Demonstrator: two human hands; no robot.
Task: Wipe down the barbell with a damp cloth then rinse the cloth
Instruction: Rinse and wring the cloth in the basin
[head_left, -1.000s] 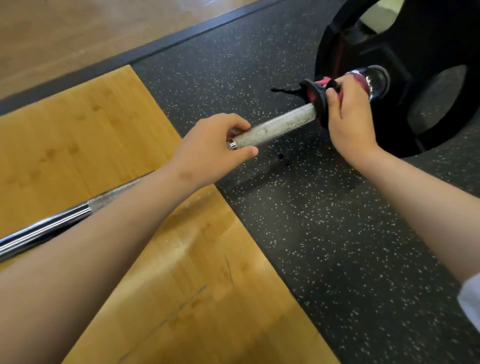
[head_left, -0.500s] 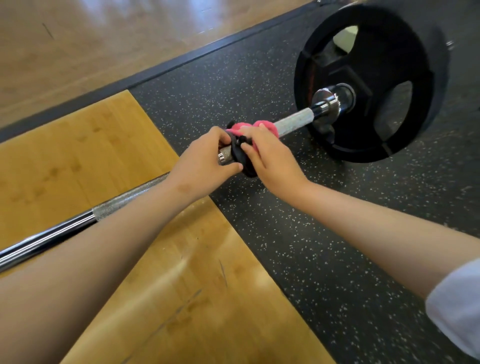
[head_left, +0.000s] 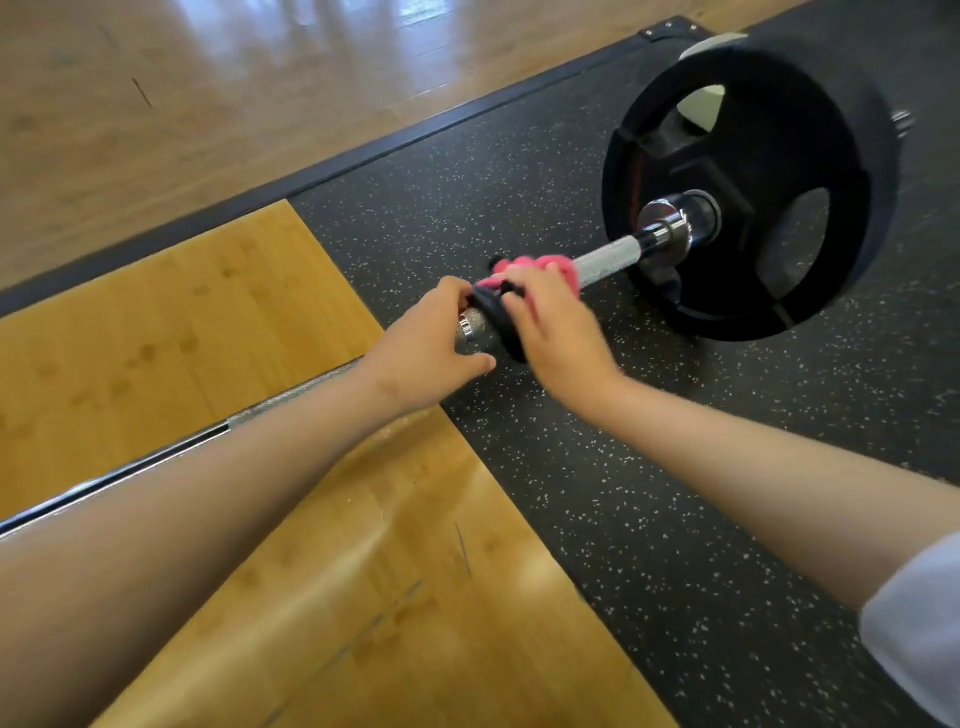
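The barbell (head_left: 605, 262) runs from the lower left up to a black weight plate (head_left: 779, 171) at the upper right. Its steel shaft shows bare and knurled between my hands and the plate. My left hand (head_left: 431, 348) grips the shaft with fingers curled round it. Right beside it, my right hand (head_left: 556, 327) holds a pink and black cloth (head_left: 519, 273) wrapped round the bar. The two hands nearly touch. Part of the cloth is hidden under my right fingers.
The barbell lies over a wooden platform panel (head_left: 156, 338) and black speckled rubber flooring (head_left: 649, 493). A dark border strip (head_left: 363, 156) separates the platform from a glossy wood floor (head_left: 208, 78) beyond. A white object shows through the plate's opening.
My right hand slid the cloth along the bar from the plate's collar back to my left hand, then stayed there. The view has shifted, so the plate sits further right.
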